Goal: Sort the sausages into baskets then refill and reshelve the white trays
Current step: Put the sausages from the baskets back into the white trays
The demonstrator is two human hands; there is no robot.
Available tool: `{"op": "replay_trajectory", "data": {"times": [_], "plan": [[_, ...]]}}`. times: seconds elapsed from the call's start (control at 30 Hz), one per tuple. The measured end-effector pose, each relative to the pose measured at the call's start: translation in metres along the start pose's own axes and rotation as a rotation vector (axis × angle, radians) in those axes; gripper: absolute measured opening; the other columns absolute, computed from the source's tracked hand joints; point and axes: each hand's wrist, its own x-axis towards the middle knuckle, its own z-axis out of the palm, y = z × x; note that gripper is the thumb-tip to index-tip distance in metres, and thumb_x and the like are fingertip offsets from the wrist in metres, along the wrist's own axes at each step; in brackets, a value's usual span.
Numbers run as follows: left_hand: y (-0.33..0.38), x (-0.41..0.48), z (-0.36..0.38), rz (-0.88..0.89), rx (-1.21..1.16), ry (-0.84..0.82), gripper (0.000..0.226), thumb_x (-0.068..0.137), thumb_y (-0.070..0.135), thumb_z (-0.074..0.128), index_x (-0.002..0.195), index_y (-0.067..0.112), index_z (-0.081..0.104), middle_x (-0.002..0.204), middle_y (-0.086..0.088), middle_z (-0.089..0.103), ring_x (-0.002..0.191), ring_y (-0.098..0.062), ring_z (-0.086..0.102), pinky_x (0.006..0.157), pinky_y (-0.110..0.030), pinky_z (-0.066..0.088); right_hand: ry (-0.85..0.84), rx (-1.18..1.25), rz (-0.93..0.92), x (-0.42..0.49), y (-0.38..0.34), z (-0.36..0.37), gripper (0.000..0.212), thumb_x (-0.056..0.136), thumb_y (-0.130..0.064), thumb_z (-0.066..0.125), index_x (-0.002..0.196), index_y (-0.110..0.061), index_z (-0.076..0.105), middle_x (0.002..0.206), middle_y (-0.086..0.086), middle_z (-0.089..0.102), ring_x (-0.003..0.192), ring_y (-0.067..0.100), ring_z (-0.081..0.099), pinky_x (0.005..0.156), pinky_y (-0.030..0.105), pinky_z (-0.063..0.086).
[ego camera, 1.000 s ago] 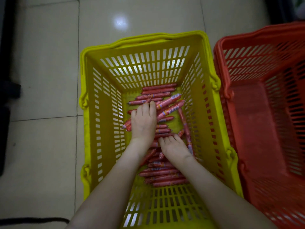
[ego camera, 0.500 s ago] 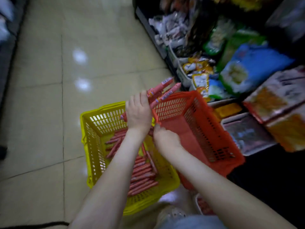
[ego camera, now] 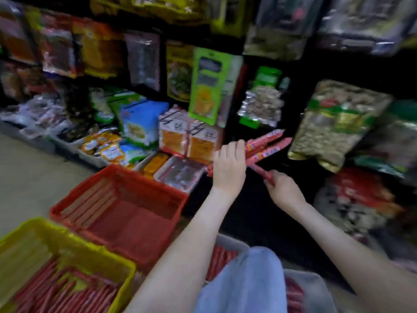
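The left hand (ego camera: 229, 167) grips a bundle of sausages (ego camera: 267, 144), fingers curled round their lower part, and the long ends jut up and right past the knuckles. Just below and to the right, the right hand (ego camera: 284, 192) pinches a single sausage (ego camera: 259, 170) whose tip reaches under the bundle. Both hands hover beyond the red basket's (ego camera: 117, 175) far right corner. More sausages lie in the yellow basket (ego camera: 126, 265) and in the white tray (ego camera: 230, 241) by the knee (ego camera: 246, 281).
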Motion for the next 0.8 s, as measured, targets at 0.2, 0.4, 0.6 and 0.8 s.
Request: {"op": "replay_trajectory", "data": {"times": [0.2,0.4,0.6,0.8], "plan": [[0.191,-0.014,0.065,0.356,-0.302,-0.048,0.036,0.077,0.006,0.052,0.112,0.004,0.048,0.09,-0.011,0.064,0.075,-0.026,0.054,0.064,-0.034,0.039,0.193,0.048,0.478,-0.076,0.175,-0.074,0.042,0.096,-0.021,0.049,0.136,-0.011,0.043,0.114,0.024,0.063,0.108,0.04,0.057,0.083,0.041,0.043],[0.335,-0.103,0.107,0.621,-0.528,-0.391,0.042,0.071,0.007,0.049,0.112,0.002,0.056,0.096,-0.013,0.066,0.081,-0.031,0.064,0.069,-0.036,0.053,0.27,0.196,0.876,-0.205,0.317,-0.072,0.023,0.092,-0.011,0.055,0.113,-0.001,0.056,0.102,0.028,0.064,0.098,0.043,0.059,0.074,0.04,0.041],[0.43,-0.193,0.159,0.735,-0.548,-0.818,0.044,0.066,0.004,0.061,0.109,0.005,0.059,0.093,-0.009,0.065,0.08,-0.028,0.062,0.066,-0.032,0.049,0.266,0.344,1.214,-0.294,0.436,-0.027,0.018,0.089,-0.006,0.058,0.104,0.001,0.064,0.084,0.013,0.049,0.092,0.036,0.053,0.068,0.03,0.028],[0.473,-0.288,0.25,0.548,-0.44,-1.259,0.055,0.089,0.019,0.059,0.138,0.012,0.035,0.135,-0.007,0.044,0.126,-0.026,0.04,0.101,-0.034,0.032,0.125,0.541,1.434,-0.325,0.535,0.059,0.02,0.092,-0.017,0.053,0.071,-0.016,0.055,0.081,0.015,0.063,0.08,0.028,0.059,0.068,0.033,0.044]]}}
